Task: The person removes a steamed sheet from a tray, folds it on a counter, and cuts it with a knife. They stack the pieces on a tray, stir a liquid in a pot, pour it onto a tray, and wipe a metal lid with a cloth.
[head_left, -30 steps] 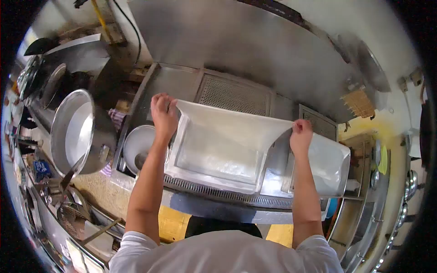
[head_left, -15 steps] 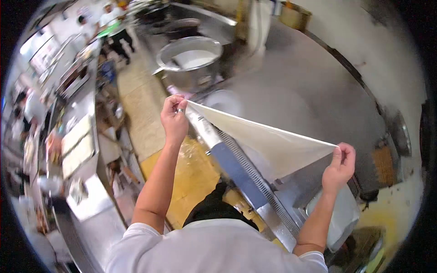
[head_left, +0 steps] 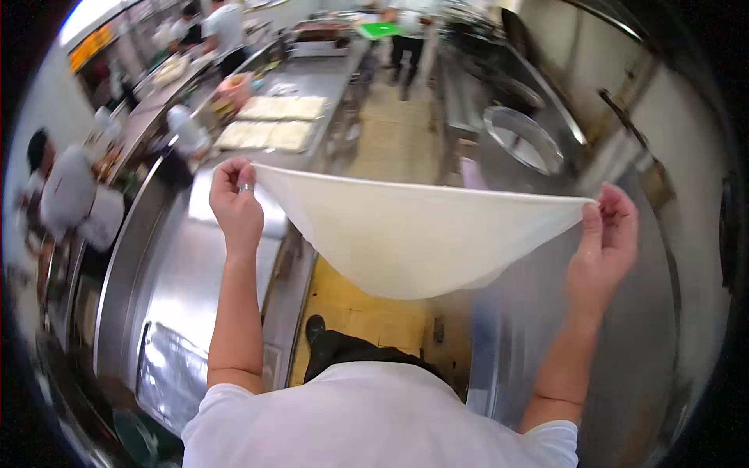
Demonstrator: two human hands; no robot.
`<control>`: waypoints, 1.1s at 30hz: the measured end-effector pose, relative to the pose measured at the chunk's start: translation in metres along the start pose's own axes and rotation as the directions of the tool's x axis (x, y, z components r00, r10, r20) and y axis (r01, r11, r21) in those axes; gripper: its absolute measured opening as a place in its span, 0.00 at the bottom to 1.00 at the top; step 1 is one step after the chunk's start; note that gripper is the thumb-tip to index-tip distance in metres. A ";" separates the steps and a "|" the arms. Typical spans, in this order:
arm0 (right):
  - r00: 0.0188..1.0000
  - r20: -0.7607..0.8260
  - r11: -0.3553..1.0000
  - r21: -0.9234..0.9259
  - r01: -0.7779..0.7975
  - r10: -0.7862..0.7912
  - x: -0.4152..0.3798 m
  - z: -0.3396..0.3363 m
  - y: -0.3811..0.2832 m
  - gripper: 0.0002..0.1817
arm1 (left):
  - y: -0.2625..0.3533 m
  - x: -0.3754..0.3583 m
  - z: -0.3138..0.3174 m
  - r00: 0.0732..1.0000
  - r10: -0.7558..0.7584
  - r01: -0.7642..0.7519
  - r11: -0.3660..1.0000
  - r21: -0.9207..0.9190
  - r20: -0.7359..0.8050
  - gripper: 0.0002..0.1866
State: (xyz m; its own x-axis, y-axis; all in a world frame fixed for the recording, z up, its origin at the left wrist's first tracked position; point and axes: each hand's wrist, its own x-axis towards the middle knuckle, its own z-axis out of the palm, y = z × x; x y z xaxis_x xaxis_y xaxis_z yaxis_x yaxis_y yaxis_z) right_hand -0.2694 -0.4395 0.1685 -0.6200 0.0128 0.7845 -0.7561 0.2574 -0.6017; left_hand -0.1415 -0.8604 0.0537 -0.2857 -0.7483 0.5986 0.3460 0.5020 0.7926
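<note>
A thin, pale dough sheet [head_left: 406, 234] hangs between my two hands, its top edge stretched nearly straight and its lower part sagging in a curve. My left hand [head_left: 238, 207], with a ring on one finger, pinches the upper left corner. The upper right corner is held between the thumb and fingers of my right hand [head_left: 605, 234]. Below the sheet show the yellow floor and my dark shoe [head_left: 314, 327]. To the left, a steel counter [head_left: 211, 281] bears flat pale sheets [head_left: 269, 136] in two stacks.
A large metal bowl [head_left: 524, 140] with white contents stands on the right-hand counter, beyond a broad grey surface [head_left: 593, 366]. Co-workers stand along the left [head_left: 78, 195] and at the far end [head_left: 409, 39], near a green board [head_left: 378, 30]. A walkway [head_left: 390, 140] runs between the counters.
I have turned left, away from the steaming round hot surface toward the walkway and left counter. The dough sheet has come along in both hands, now more level and spread wider.
</note>
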 end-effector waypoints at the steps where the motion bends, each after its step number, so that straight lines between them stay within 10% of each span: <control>1: 0.998 0.042 0.998 0.051 0.037 -0.039 0.007 0.027 -0.007 0.12 | 0.000 0.010 -0.033 0.998 0.036 -0.033 0.998 0.054 -0.050 0.03; 12: 0.858 0.414 0.902 0.415 0.120 -0.305 -0.002 0.361 -0.131 0.03 | 0.038 0.059 -0.361 0.846 0.277 0.006 0.849 0.528 -0.455 0.03; 19: 0.642 0.356 0.725 0.464 0.509 -0.679 -0.072 0.605 -0.192 0.06 | 0.014 0.076 -0.497 0.815 0.331 0.238 0.557 0.795 -0.476 0.04; 33: 0.607 0.522 0.781 0.547 0.301 -0.599 -0.128 0.744 -0.216 0.07 | 0.035 0.061 -0.525 0.804 0.435 0.328 0.243 0.913 -0.405 0.02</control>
State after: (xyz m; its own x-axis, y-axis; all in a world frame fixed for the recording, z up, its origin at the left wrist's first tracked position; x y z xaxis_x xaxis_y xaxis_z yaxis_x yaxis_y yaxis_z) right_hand -0.1825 -1.2152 0.0862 -0.0331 -0.6506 0.7587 -0.8920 -0.3231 -0.3160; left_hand 0.3226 -1.1159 0.0577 0.2826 -0.5595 0.7792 -0.8254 0.2720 0.4947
